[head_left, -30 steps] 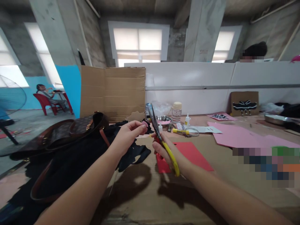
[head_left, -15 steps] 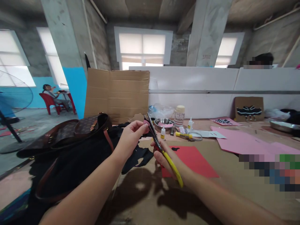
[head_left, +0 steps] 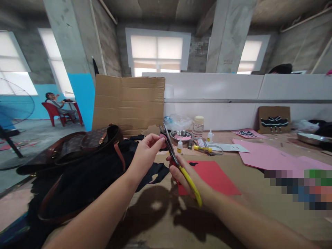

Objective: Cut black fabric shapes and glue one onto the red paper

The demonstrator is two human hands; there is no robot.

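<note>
Pinching: our left hand [head_left: 147, 148], closed on small pink scrap [head_left: 162, 136]
Scissors [head_left: 174, 159]: steel, yellow-handled, clamped in our right hand [head_left: 179, 173]
Eleven o'clock: creased cardboard [head_left: 129, 103]

One pair of scissors [head_left: 172, 153], two small bottles [head_left: 180, 147], apparently two dishes [head_left: 310, 139]

The single head view looks forward and down from the wearer's head, close above the near edge of the brown cardboard-covered tabletop [head_left: 249, 211], facing white panels [head_left: 212, 86] beyond its far edge.
</note>
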